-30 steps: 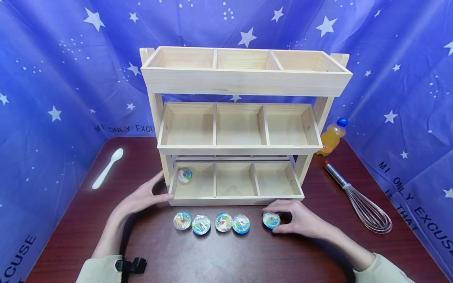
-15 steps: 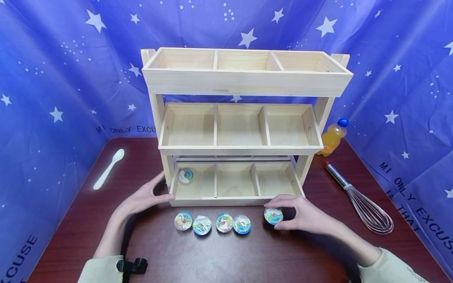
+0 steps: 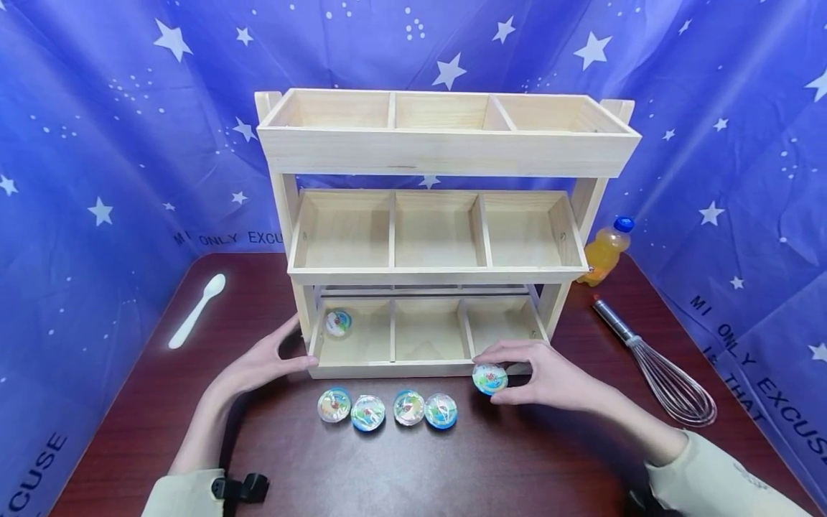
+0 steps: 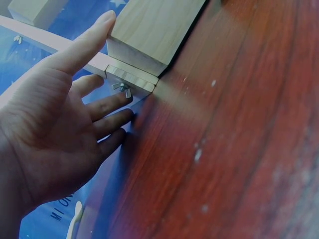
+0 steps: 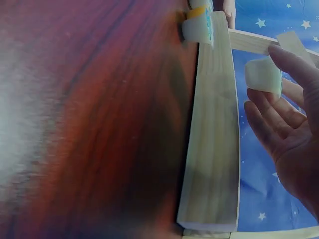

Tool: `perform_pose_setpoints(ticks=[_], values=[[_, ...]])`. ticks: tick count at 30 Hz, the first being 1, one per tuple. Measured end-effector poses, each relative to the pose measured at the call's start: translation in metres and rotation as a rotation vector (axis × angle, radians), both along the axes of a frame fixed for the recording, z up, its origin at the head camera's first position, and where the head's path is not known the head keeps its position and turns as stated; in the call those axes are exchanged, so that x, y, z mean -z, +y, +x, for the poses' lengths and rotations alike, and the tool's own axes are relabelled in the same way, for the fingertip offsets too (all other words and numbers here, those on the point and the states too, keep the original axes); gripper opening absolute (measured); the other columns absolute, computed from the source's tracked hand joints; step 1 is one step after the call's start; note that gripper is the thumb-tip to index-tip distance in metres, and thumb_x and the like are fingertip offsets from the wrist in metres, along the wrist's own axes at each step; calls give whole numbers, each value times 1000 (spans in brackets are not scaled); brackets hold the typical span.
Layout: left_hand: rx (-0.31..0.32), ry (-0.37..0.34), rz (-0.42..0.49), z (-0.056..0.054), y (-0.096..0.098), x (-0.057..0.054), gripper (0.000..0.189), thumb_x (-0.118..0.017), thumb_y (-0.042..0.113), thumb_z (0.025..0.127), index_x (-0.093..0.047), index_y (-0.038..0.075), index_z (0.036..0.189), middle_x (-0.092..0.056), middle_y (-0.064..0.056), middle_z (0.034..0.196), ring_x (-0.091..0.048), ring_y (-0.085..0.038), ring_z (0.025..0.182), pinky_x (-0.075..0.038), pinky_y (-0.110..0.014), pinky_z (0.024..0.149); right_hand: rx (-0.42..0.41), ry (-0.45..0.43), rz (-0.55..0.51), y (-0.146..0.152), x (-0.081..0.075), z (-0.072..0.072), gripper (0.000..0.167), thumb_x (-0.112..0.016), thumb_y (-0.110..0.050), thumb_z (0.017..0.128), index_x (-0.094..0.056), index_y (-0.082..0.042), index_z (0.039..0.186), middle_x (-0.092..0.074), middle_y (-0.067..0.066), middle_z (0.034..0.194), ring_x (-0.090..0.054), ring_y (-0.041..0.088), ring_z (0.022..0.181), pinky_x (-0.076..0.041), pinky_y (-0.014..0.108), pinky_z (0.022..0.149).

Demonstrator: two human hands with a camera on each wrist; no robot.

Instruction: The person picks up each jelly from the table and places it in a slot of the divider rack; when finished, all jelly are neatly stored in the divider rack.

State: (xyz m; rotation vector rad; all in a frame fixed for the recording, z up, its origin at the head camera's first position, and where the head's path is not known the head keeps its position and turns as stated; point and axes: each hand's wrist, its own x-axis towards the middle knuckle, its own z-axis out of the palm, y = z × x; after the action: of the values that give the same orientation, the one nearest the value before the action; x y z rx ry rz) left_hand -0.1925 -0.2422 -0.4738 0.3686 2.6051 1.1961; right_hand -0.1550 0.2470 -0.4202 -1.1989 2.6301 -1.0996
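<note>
In the head view my right hand pinches a small jelly cup with a printed lid between thumb and fingers. The cup is up off the table, by the bottom tray's front edge; its pale side shows in the right wrist view. My left hand is at the bottom left of the wooden three-tier rack, its thumb touching the tray's corner and its fingers extended beside the leg. Several more jelly cups line the table in front. One jelly cup lies in the bottom left compartment.
A white spoon lies at the left. On the right are a whisk and, beside the rack, an orange drink bottle with a blue cap. A blue star-patterned curtain encloses the dark red table.
My right hand has lifted the jelly cup off the table and brought it forward and slightly left, to the bottom tray's front edge. My left hand has stayed in place.
</note>
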Motion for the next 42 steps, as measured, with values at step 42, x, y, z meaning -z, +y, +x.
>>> perform_pose_setpoints(ticks=[42], values=[[3,-16,-23,0,0,-3,104,-75,47,91,-10,23,167,-21,-19,171,-22,-46,156,-26,-73,119,28,-221,-28,-130,-7,-75,50,-86,-30,83,-72,-18,130,-75,-3,126,-71,12,106,-61,40,94]])
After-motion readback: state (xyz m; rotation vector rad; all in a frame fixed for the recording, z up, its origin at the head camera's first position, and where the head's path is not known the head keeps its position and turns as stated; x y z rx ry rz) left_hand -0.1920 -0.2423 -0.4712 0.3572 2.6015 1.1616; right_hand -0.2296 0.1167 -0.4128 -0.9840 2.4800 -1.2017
